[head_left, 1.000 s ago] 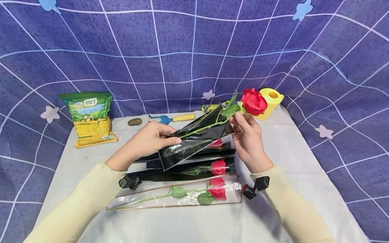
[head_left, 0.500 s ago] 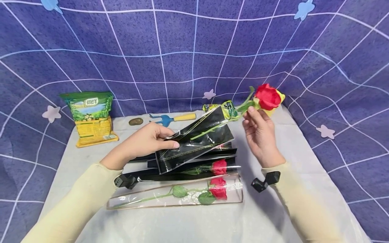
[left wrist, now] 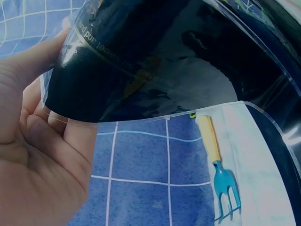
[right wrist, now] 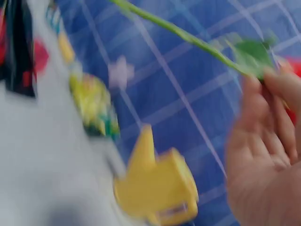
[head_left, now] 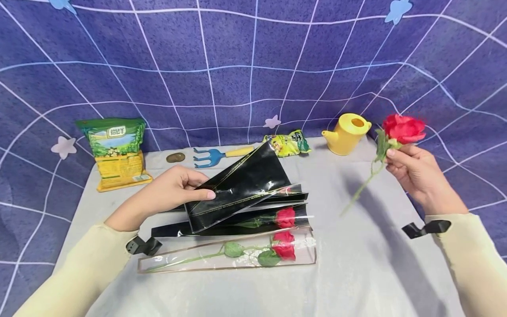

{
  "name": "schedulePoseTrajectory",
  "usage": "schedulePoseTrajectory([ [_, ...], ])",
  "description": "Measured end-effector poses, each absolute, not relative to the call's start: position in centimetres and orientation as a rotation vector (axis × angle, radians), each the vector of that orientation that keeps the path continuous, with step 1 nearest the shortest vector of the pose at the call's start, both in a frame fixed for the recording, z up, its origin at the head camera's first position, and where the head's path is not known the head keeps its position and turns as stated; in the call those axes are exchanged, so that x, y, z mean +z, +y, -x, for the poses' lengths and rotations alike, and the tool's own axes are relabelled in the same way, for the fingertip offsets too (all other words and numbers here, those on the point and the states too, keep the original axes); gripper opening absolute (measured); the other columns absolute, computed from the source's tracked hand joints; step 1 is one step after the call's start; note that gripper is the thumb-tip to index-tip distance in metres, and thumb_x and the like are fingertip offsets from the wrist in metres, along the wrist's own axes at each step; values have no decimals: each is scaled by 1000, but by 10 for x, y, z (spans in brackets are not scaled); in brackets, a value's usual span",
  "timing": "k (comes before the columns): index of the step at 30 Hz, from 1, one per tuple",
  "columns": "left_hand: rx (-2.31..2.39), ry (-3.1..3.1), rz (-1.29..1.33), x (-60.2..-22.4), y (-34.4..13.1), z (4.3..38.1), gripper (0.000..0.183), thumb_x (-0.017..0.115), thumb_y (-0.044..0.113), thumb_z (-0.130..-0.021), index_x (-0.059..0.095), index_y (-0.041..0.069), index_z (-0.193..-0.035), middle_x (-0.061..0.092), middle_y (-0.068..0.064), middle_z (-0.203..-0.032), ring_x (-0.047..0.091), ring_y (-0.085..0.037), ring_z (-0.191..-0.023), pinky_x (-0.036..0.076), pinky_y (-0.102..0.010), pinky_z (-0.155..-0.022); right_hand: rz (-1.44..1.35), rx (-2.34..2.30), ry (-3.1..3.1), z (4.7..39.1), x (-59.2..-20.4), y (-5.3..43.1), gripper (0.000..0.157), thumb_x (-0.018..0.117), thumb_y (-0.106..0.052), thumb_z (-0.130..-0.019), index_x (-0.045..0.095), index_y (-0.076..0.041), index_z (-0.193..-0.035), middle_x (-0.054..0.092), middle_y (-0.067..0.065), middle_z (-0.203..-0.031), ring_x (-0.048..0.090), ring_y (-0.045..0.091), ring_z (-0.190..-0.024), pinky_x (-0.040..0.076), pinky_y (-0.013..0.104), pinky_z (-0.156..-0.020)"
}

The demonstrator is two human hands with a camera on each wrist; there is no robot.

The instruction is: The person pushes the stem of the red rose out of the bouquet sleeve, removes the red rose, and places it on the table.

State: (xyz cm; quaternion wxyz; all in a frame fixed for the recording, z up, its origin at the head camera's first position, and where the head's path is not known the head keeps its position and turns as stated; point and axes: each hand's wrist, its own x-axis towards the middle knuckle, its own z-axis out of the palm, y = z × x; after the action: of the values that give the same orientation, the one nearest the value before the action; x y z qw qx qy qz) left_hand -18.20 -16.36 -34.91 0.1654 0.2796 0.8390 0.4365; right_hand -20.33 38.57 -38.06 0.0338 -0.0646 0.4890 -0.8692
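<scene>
Right hand (head_left: 421,174), seen on a clock face with twelve away from the person, is set at the three o'clock side of the white-covered bench (head_left: 348,268), and by its thumb and fingers a red rose with a thin green leafy stem (head_left: 401,128) is pinched just below the bloom. By the left hand (head_left: 174,189), thumb in front, a flat, tapering sleeve of glossy black film with a clear front (head_left: 249,178) is gripped near its narrow end; no flower is seen inside. From the left hand the rose lies well apart, toward three o'clock; the right hand, holding it, is nearer. The stem's long axis is slanted from seven to one o'clock: the bloom is pointed toward one, the bare stem end toward seven, and whether that end touches the bench cannot be told. The sleeve's long axis is tilted from eight to two o'clock, its wide end turned toward two, and from that end the stem's tip is found toward four, not touching. At ten o'clock from the right hand a yellow plastic watering can (head_left: 343,138) is placed, its spout pointed toward nine.
</scene>
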Motion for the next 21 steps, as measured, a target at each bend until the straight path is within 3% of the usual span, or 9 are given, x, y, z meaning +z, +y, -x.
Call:
schedulePoseTrajectory([
  [6, 1240, 2380, -796, -351, -163, 181, 16, 70, 36, -84, 68, 22, -78, 26, 2, -54, 25, -9, -47, 28, -28, -45, 100, -1854, 2233, 197, -398, 421, 13, 60, 4, -89, 65, 3, -101, 69, 9, -87, 65, 13, -77, 52, 29, -66],
  [9, 1242, 2367, -798, -352, -161, 181, 12, 70, 36, -84, 70, 24, -83, 29, 2, -53, 27, -9, -47, 30, -28, -45, 84, -1538, 2409, 199, -410, 431, 20, 67, -7, -87, 63, 4, -102, 69, 10, -86, 65, 12, -79, 51, 32, -67],
  [16, 1225, 2355, -796, -355, -157, 184, 11, 69, 38, -85, 71, 28, -87, 29, 4, -52, 26, -9, -46, 28, -29, -44, 34, -1257, 2498, 214, -439, 453, 39, 72, -20, -84, 60, 9, -108, 70, 9, -88, 64, 11, -77, 53, 32, -68],
  [21, 1235, 2327, -787, -355, -155, 184, 12, 69, 39, -84, 71, 27, -86, 30, 3, -52, 26, -10, -46, 29, -29, -44, -10, -1048, 2560, 227, -451, 463, 43, 73, -30, -83, 63, 4, -107, 69, 3, -84, 60, 9, -74, 49, 28, -65],
])
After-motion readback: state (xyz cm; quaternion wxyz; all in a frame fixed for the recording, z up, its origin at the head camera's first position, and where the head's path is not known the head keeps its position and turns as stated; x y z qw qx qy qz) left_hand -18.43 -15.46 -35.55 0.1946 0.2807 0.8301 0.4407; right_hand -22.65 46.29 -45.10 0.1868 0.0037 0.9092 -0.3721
